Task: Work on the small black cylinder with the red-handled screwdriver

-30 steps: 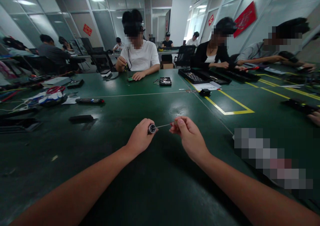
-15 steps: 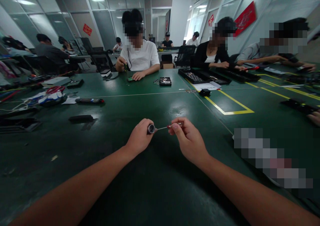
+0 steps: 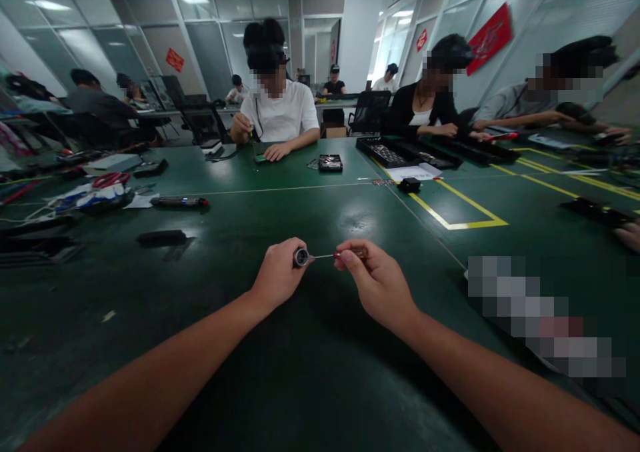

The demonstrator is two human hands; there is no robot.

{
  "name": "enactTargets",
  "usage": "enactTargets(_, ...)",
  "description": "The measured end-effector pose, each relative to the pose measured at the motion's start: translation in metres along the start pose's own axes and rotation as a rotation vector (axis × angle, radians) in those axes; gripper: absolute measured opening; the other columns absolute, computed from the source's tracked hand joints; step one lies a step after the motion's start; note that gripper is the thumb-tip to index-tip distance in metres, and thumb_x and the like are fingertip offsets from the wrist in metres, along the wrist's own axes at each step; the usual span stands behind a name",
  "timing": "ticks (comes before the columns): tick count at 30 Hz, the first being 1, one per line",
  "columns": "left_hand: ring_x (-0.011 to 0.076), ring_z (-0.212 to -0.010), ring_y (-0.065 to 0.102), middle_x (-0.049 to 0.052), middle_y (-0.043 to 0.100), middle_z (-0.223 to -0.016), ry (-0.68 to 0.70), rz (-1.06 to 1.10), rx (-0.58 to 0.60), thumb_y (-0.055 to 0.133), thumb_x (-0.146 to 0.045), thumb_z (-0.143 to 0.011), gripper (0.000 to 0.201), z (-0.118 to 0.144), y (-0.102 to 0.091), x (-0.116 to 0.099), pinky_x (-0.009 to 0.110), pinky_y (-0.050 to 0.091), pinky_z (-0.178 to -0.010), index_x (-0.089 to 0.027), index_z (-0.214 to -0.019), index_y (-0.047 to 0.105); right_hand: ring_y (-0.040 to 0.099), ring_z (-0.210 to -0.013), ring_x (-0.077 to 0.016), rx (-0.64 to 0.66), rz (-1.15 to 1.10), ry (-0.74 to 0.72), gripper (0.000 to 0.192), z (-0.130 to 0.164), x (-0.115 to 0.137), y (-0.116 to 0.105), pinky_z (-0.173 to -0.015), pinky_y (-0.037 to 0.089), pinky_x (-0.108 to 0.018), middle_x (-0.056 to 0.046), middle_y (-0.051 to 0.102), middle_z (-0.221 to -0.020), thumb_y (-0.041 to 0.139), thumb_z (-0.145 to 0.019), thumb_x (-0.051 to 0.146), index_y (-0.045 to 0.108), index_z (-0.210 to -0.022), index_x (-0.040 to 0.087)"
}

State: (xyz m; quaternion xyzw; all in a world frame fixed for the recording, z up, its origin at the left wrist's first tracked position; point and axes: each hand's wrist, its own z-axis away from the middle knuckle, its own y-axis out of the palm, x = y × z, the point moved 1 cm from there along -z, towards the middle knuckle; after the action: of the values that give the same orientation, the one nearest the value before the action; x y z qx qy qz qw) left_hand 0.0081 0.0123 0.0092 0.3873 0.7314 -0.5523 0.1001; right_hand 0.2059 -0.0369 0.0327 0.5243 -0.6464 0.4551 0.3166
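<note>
My left hand [image 3: 277, 275] is closed around a small dark cylindrical part [image 3: 301, 257] with a round metal end that faces right. My right hand [image 3: 377, 282] pinches the handle of a thin screwdriver [image 3: 336, 255], whose metal shaft runs left and meets the end of the cylinder. Both hands hover just above the green table [image 3: 320, 359], near its middle in front of me.
A black flat bar [image 3: 162, 237] and a dark pen-like tool [image 3: 179, 201] lie to the left. Black trays [image 3: 395, 152] and a yellow taped outline [image 3: 463, 212] are on the right. Other people sit at work across the table; a blurred patch covers the near right.
My right hand has slid slightly left and lower, so the screwdriver shaft between the hands looks shorter and lies more level. My left hand has hardly moved.
</note>
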Motion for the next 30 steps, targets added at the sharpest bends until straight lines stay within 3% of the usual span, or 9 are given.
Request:
enactTargets(13, 0.0167, -0.075, 0.055, 0.001, 0.064, -0.084, 0.003, 0.006, 0.003, 0.068, -0.023, -0.090, 0.012, -0.0002, -0.0006, -0.0006, 0.029, 0.036, -0.067, -0.018, -0.087, 0.057, 0.072, -0.081, -0.0188, 0.000, 0.142, -0.062, 0.016, 0.0027, 0.0042, 0.0009, -0.076, 0.053, -0.032, -0.002, 0.073, -0.087, 0.053, -0.101, 0.033, 0.065, -0.106, 0.023)
enactTargets(30, 0.0199, -0.081, 0.057, 0.001, 0.064, -0.085, -0.005, -0.078, 0.008, 0.069, -0.023, -0.090, 0.013, -0.0009, 0.0006, 0.0027, 0.034, 0.039, -0.076, -0.019, -0.087, 0.058, 0.072, -0.085, -0.0198, 0.042, 0.107, -0.029, 0.015, 0.0013, 0.0029, 0.0033, -0.077, 0.054, -0.033, -0.004, 0.074, -0.091, 0.054, -0.100, 0.033, 0.064, -0.106, 0.024)
